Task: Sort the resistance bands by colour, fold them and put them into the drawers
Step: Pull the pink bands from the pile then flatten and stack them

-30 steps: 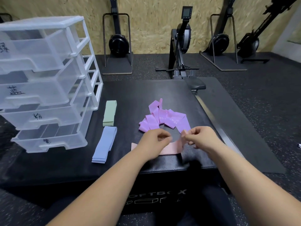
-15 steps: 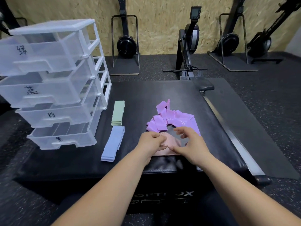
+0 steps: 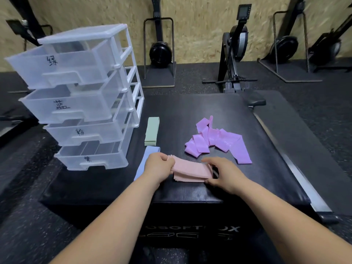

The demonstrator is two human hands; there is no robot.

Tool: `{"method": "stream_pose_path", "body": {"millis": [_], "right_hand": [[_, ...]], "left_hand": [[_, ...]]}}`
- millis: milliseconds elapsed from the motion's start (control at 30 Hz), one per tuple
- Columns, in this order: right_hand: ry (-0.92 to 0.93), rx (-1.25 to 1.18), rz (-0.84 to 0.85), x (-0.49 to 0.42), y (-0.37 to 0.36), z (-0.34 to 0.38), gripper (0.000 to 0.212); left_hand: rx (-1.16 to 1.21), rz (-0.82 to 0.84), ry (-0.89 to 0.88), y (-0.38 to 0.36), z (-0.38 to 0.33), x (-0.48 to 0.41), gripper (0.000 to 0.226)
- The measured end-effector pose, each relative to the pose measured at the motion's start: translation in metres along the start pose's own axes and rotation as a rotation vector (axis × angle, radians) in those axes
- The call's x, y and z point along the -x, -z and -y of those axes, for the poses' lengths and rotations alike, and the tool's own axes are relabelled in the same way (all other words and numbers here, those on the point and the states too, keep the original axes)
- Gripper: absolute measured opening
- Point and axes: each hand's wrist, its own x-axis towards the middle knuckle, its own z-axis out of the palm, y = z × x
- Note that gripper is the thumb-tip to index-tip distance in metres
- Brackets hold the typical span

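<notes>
A folded stack of pink bands (image 3: 191, 171) lies near the front of the black soft box (image 3: 200, 105). My left hand (image 3: 159, 165) pinches its left end. My right hand (image 3: 223, 173) grips its right end. Loose purple bands (image 3: 219, 142) lie in a heap behind the pink ones. A folded green band (image 3: 152, 131) lies to the left, and a folded blue band (image 3: 146, 159) lies below it, partly hidden by my left hand. A clear plastic drawer unit (image 3: 82, 98) with several pulled-out, labelled drawers stands at the left.
A metal rail (image 3: 301, 178) runs along the box's right side. Rowing machines (image 3: 235, 52) stand against the chipboard wall behind. Dark rubber floor surrounds the box.
The pink bands went from a stretched strip between my hands to a compact folded stack. Both hands moved left with it, and my view shifted so the drawers sit further right.
</notes>
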Motion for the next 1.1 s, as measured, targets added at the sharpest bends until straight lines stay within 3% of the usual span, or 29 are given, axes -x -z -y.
{"method": "stream_pose_path", "body": {"millis": [100, 233, 333, 467, 567, 667, 833, 967, 1100], "right_hand": [[0.012, 0.023, 0.004, -0.003, -0.004, -0.006, 0.074], [0.051, 0.080, -0.038, 0.000, -0.009, -0.010, 0.056], [0.111, 0.174, -0.059, 0.003, -0.013, -0.010, 0.043], [0.112, 0.190, -0.059, 0.006, -0.017, -0.012, 0.043], [0.035, 0.126, -0.092, 0.006, -0.019, -0.011, 0.029], [-0.074, 0.076, -0.077, 0.001, -0.023, -0.005, 0.019], [-0.280, -0.007, -0.037, -0.010, -0.025, 0.006, 0.046], [-0.336, -0.124, -0.090, -0.013, -0.019, 0.012, 0.041], [-0.273, -0.259, -0.184, -0.011, -0.015, 0.021, 0.038]], "left_hand": [[-0.259, -0.039, -0.102, -0.002, 0.007, 0.005, 0.016], [-0.589, -0.053, -0.271, -0.013, 0.013, 0.008, 0.023], [-0.759, -0.033, -0.309, -0.021, 0.014, 0.009, 0.030], [-0.934, -0.061, -0.350, -0.024, 0.016, 0.015, 0.041], [-1.017, -0.118, -0.587, -0.021, 0.018, 0.009, 0.036], [-1.135, 0.011, -0.744, -0.020, 0.019, 0.002, 0.028], [-1.079, 0.025, -0.684, -0.021, 0.020, 0.005, 0.019], [-0.942, 0.032, -0.650, -0.020, 0.019, 0.009, 0.020], [-0.745, 0.084, -0.606, -0.015, 0.019, 0.012, 0.023]]}}
